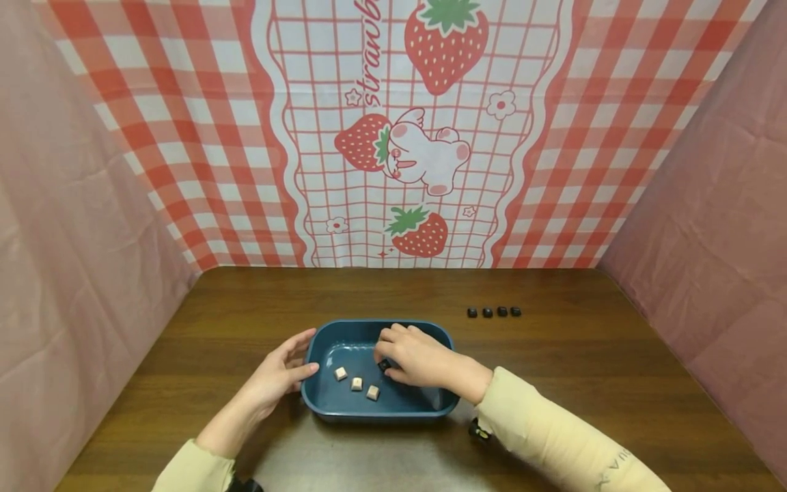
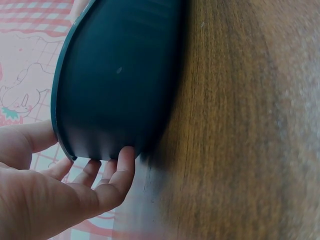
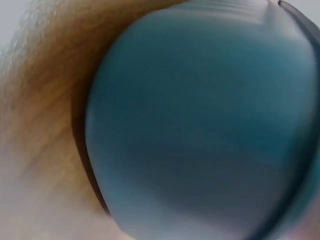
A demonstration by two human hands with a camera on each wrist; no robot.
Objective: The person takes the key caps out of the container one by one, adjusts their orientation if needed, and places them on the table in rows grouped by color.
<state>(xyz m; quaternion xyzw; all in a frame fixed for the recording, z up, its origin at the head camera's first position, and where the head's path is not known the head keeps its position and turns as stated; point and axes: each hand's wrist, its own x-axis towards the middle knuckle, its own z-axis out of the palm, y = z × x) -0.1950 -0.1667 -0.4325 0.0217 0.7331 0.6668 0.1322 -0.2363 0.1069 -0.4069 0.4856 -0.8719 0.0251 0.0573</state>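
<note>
A dark blue rectangular tray (image 1: 369, 415) sits on the table, its outer wall (image 2: 115, 85) filling much of the left wrist view. My left hand (image 1: 279, 374) grips the tray's left end, thumb over the rim and fingers against the outside. Inside the tray, my right hand (image 1: 421, 355) pinches a black keycap (image 1: 384, 365) between thumb and fingers. Three cream keycaps, a left one (image 1: 341, 373), a middle one (image 1: 356, 384) and a right one (image 1: 372, 393), lie in a slanting line on the tray floor. The right wrist view has only the tray's outer wall (image 3: 195, 110), hiding the fingers.
Several black keycaps (image 1: 488, 312) stand in a row on the brown wooden table (image 1: 553, 355), behind and right of the tray. A strawberry-print cloth (image 1: 393, 205) hangs at the back, with pink cloth (image 1: 707, 205) along both sides.
</note>
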